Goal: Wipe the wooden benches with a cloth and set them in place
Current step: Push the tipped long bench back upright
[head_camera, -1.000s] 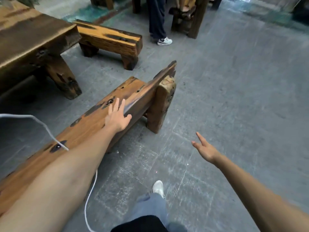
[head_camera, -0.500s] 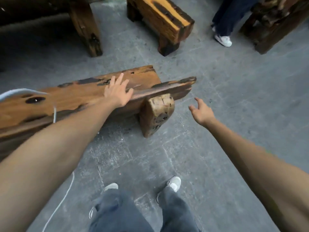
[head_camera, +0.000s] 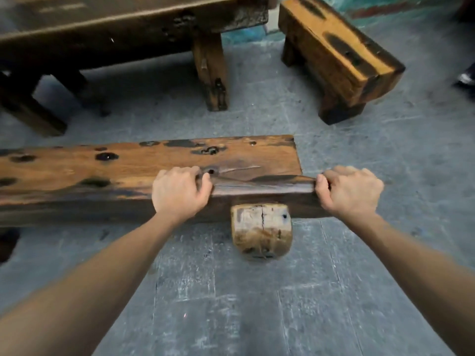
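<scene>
The bench [head_camera: 144,173] lies tipped on the grey floor [head_camera: 257,304], its leg [head_camera: 261,231] jutting toward the camera. The left hand [head_camera: 180,194] and right hand [head_camera: 350,191] both curl tight over its near edge — the right at the end corner. Beyond stand a table [head_camera: 128,27] and a short bench [head_camera: 336,52].

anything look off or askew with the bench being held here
Yes. The long bench lies tipped on its side: its leg points toward the camera rather than down at the floor. The left hand and right hand both grip its upper edge. The leg's end is cracked.
</scene>
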The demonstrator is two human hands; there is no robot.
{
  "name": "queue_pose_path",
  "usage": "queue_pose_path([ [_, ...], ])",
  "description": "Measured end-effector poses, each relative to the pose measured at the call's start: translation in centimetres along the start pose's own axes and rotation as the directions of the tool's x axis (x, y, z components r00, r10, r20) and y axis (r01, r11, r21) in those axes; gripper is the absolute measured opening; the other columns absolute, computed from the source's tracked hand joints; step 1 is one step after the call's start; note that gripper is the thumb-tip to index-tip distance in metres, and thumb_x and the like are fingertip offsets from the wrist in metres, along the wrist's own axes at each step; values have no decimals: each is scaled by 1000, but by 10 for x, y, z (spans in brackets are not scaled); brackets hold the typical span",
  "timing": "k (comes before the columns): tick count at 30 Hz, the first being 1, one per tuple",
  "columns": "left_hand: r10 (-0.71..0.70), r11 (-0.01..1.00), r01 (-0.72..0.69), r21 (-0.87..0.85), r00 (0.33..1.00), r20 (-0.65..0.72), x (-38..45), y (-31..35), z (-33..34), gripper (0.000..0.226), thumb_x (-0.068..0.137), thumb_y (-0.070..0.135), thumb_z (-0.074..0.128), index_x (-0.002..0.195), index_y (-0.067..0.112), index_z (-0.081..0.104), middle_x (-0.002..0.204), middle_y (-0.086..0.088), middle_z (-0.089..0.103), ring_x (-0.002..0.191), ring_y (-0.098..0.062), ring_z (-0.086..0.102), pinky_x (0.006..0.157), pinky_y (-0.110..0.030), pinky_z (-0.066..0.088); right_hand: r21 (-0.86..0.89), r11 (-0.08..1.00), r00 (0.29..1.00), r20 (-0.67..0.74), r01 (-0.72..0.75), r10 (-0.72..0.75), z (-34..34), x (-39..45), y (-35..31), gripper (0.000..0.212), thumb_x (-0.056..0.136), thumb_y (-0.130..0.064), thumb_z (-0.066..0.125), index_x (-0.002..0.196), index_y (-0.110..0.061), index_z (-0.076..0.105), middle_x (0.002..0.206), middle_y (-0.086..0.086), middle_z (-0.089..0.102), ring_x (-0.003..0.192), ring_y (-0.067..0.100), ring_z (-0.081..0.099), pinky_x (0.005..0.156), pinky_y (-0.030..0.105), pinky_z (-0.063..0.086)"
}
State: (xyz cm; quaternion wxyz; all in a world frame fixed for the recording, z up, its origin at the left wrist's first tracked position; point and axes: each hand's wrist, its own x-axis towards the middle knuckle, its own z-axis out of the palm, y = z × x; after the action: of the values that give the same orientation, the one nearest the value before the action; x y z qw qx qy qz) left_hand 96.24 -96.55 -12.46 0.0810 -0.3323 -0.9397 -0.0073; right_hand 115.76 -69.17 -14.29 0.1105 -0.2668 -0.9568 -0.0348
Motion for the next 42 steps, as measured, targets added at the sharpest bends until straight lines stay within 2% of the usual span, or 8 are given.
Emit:
queue_pose_path([
  [10,0,1000,7,21,949,-314,-11,5,12,45,91,36,25,62,17,55,65,-7,66,59,-33,60,54,-33,36,-35,993,943,-312,112,-117,14,0,8,50,91,-38,34,64,-12,67,64,10,63,64,37,61,59,39,40],
  [15,85,995,-47,91,876,-474,-2,-4,23,34,92,35,30,60,25,33,53,0,47,47,-31,52,50,-24,9,-138,979,877,-440,147,-194,27,12,15,53,92,-40,29,65,-15,67,65,7,63,66,37,62,56,28,20],
  [18,91,994,-60,87,910,-405,8,0,18,35,93,39,27,64,25,40,65,-4,63,57,-32,59,50,-27,21,-94,986,939,-304,138,-160,13,20,12,53,90,-42,29,65,-15,67,68,6,65,71,37,64,56,26,17],
  [21,45,998,-24,56,910,-411,30,6,25,41,94,43,24,66,25,49,70,-3,66,62,-28,61,55,-31,42,-100,986,911,-381,131,-159,23,46,19,55,87,-45,23,65,-18,66,71,5,65,76,36,65,55,26,24],
  [27,2,998,26,53,881,-473,82,12,42,57,96,47,24,70,20,67,63,0,59,54,-23,53,53,-27,38,-39,990,956,-257,136,-142,41,113,34,49,90,-45,16,66,-22,52,74,5,57,80,38,58,69,45,51],
  [33,-23,997,52,51,887,-461,121,16,46,58,95,47,23,74,20,69,63,1,58,55,-20,51,55,-28,42,-63,992,913,-389,110,-126,51,154,45,53,87,-45,18,66,-19,59,70,1,55,75,33,59,58,29,31],
  [38,-53,991,110,82,854,-517,151,24,52,53,94,40,27,67,15,65,62,-6,50,55,-25,39,56,-31,29,-54,984,863,-473,172,-177,73,195,62,48,89,-42,23,65,-17,56,73,11,61,72,35,57,60,31,28],
  [42,-48,994,90,64,874,-484,169,29,51,53,98,40,24,65,15,57,64,-6,56,58,-28,55,61,-39,50,-56,978,845,-495,202,-203,78,218,65,49,90,-40,26,68,-12,60,71,15,57,65,30,44,56,30,20],
])
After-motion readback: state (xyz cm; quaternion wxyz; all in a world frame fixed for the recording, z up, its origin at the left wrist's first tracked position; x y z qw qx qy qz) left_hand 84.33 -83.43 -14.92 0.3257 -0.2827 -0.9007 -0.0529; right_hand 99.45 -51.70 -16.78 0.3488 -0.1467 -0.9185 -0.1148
